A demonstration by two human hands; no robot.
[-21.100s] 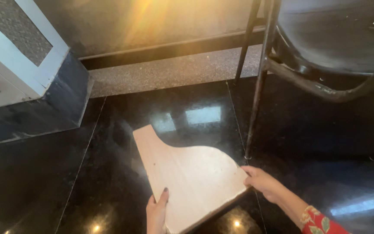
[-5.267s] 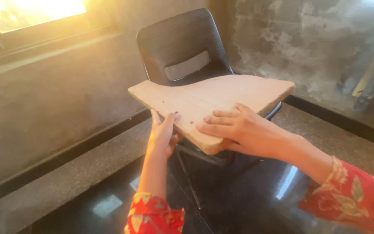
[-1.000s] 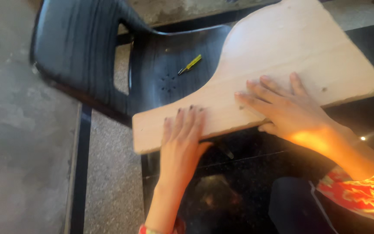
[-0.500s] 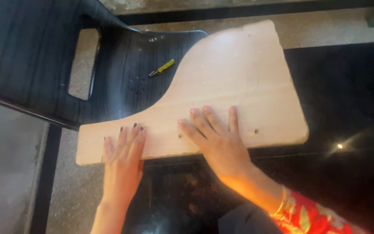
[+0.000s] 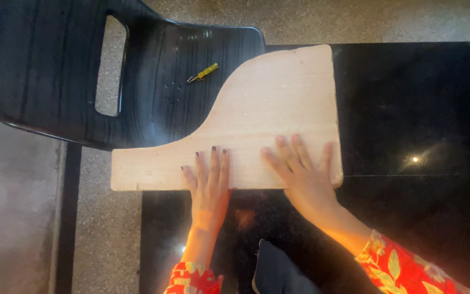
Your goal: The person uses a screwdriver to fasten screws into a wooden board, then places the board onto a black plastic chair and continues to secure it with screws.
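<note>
Board (image 5: 267, 120) underside and chair legs unseen

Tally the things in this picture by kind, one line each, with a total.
Wooden board: 1
Black chair: 1
Yellow-handled screwdriver: 1
Hands flat on the board: 2, the left hand and the right hand
Total: 5

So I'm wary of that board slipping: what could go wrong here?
The wooden board is only pressed flat by the left hand and right hand along its near edge, so it could tip or slide. The small yellow screwdriver lies loose on the black chair seat and may roll off.
</note>
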